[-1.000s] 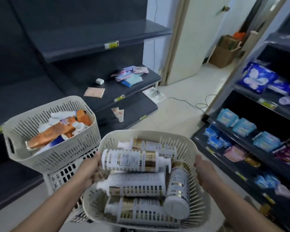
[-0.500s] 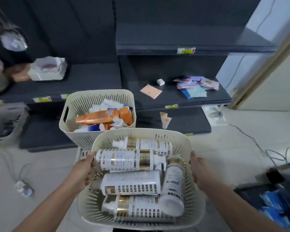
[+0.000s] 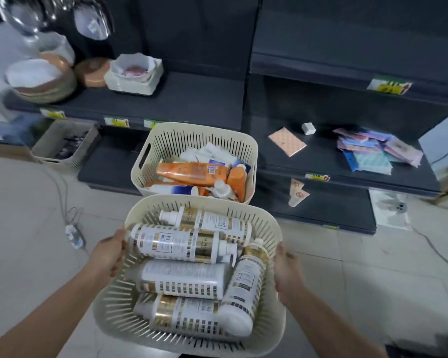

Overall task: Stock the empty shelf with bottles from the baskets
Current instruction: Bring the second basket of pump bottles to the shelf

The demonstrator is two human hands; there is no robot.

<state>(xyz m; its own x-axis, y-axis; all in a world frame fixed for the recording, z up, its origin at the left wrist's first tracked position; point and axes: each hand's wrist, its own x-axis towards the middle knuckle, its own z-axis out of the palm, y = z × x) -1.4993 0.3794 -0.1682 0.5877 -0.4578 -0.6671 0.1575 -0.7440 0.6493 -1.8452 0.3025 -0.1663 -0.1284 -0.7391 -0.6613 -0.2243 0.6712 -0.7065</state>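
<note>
I carry a cream slotted basket (image 3: 265,218) in front of me, with several white-and-gold bottles (image 3: 176,244) lying in it. My left hand (image 3: 108,254) grips its left rim and my right hand (image 3: 287,272) grips its right rim. Just beyond it stands a second cream basket (image 3: 171,136) holding orange and white bottles (image 3: 192,170). Behind both runs a dark shelf unit (image 3: 204,99), whose middle shelf is bare to the right of some stacked plates.
Stacked plates and bowls (image 3: 44,78) and a white tray stack (image 3: 133,77) sit on the left shelf. A pink card (image 3: 286,140), a small white box (image 3: 308,128) and coloured packets (image 3: 373,148) lie on the right shelf. A third basket (image 3: 67,143) and a cable with plug (image 3: 73,235) are on the floor at left.
My view has swung left, from the aisle and doorway to face the dark shelves. Both hands keep their hold on the basket, which now sits nearer the second basket.
</note>
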